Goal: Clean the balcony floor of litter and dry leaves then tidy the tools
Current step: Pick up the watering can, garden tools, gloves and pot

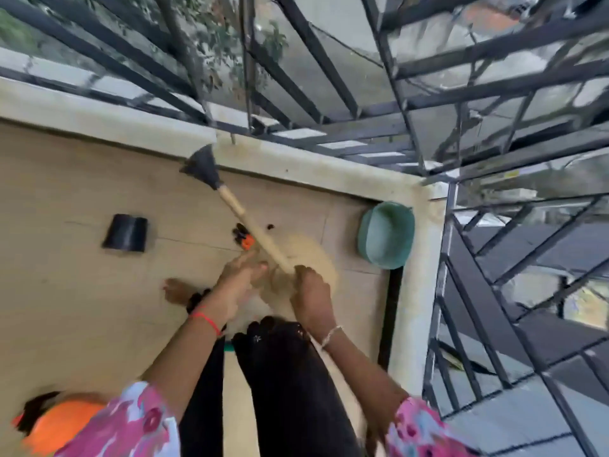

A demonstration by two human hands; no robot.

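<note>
I hold a broom with a tan stick (253, 232) that ends in a black fan-shaped tuft (201, 168) near the balcony's low wall. Its pale bristle bundle (313, 255) is blurred behind my hands. My right hand (311, 293) grips the stick's near end where it meets the bristles. My left hand (242, 275) lies beside it with fingers stretched towards the stick and bundle, touching them. A few small dark bits of litter (270, 226) lie on the beige tiled floor (66, 291).
A black pot (126, 232) lies on the floor at the left. A green basin (386, 235) leans in the corner by the low wall (412, 291). A small orange-and-black item (244, 239) sits under the stick. An orange object (56, 423) is at the bottom left. Dark metal grilles (478, 291) enclose the balcony.
</note>
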